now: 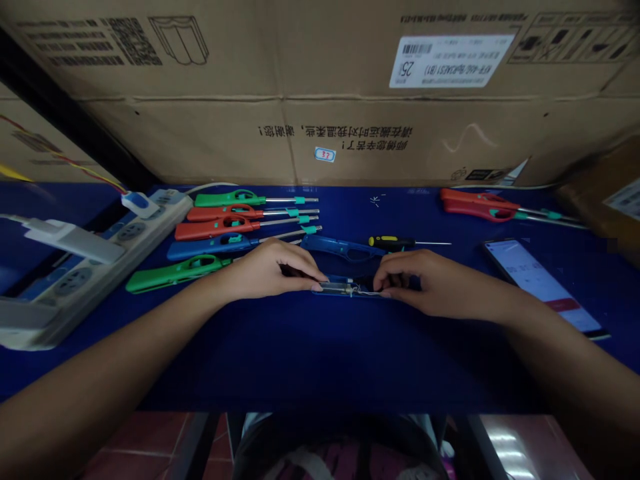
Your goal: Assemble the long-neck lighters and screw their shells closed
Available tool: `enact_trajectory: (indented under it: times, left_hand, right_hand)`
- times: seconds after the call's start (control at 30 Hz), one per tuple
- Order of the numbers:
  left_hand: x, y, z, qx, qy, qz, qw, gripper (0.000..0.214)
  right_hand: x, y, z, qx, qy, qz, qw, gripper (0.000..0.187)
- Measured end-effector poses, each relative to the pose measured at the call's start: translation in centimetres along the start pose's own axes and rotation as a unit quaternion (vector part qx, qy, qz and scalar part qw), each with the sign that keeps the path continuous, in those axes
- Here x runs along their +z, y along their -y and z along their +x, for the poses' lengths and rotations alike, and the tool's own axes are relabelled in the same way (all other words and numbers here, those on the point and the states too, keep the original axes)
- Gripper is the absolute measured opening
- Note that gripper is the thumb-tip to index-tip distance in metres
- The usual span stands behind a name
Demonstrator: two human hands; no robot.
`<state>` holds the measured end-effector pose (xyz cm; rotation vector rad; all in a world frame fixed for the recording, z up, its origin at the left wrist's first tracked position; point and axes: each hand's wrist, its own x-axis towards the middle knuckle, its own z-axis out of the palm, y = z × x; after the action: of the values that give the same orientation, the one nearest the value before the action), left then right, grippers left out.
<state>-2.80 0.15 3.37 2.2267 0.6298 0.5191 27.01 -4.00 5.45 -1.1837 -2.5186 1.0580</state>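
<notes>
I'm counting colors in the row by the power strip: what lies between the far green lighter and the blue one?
Two red lighters lie between the green lighter and the blue lighter, as the head view shows.

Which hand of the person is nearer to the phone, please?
Right. The right hand is left of the phone, at the right end of the opened blue casing; the left hand is farther left, at the casing's left end.
</notes>
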Motion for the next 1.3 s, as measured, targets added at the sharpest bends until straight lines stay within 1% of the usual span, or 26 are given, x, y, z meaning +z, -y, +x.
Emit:
enact_trajectory:
  times: [0.1,0.27,0.33,0.43,0.47,0.6,0.67,0.77,0.83,0.93,1.07,1.3]
  left_hand:
    - [0.0,-0.1,0.0,0.000,0.021,-0.007,1.000,0.023]
    - [0.1,0.1,0.0,-0.030,0.015,-0.047,0.998,0.025]
    - [0.1,0.1,0.0,-0.021,0.018,-0.039,0.999,0.025]
    - [0.4,-0.5,-0.2,0.009,0.023,0.024,0.999,0.021]
    - [0.6,-0.8,-0.3,0.010,0.019,0.051,0.998,0.021]
    - [2.0,-2.0,-0.6,-0.004,-0.034,0.171,0.985,0.026]
    - [2.7,-2.1,-0.6,-0.019,-0.049,0.184,0.981,0.024]
    - [3.3,-1.8,-0.4,-0.035,-0.066,0.119,0.990,0.018]
    - [3.4,-1.5,-0.2,-0.040,-0.081,0.067,0.994,0.018]
    - [3.5,-1.0,0.0,-0.038,-0.105,0.023,0.993,0.019]
    - [3.6,-0.7,0.0,-0.043,-0.121,-0.006,0.992,0.020]
    - [4.0,-0.4,0.0,-0.061,-0.123,-0.022,0.990,0.020]
  right_hand:
    - [0.0,0.0,-0.1,-0.004,0.001,-0.004,1.000,0.014]
    - [0.0,-0.1,-0.1,-0.010,-0.005,-0.008,1.000,0.014]
    - [0.0,-0.1,0.0,-0.011,-0.009,-0.009,1.000,0.015]
    - [0.0,0.0,0.0,-0.015,-0.014,-0.007,1.000,0.014]
    - [0.0,0.0,0.0,-0.018,-0.014,-0.005,1.000,0.014]
    - [0.3,0.2,0.1,-0.024,-0.020,-0.002,1.000,0.013]
    - [0.5,0.2,0.2,-0.021,-0.025,-0.002,0.999,0.012]
    - [0.7,0.1,0.3,-0.020,-0.024,-0.001,1.000,0.012]
    - [0.7,0.0,0.4,-0.021,-0.023,-0.001,1.000,0.012]
    - [0.7,-0.1,0.3,-0.020,-0.022,-0.002,1.000,0.012]
    - [0.7,-0.1,0.3,-0.021,-0.020,-0.004,1.000,0.012]
    - [0.6,-0.2,0.3,-0.026,-0.022,-0.002,0.999,0.012]
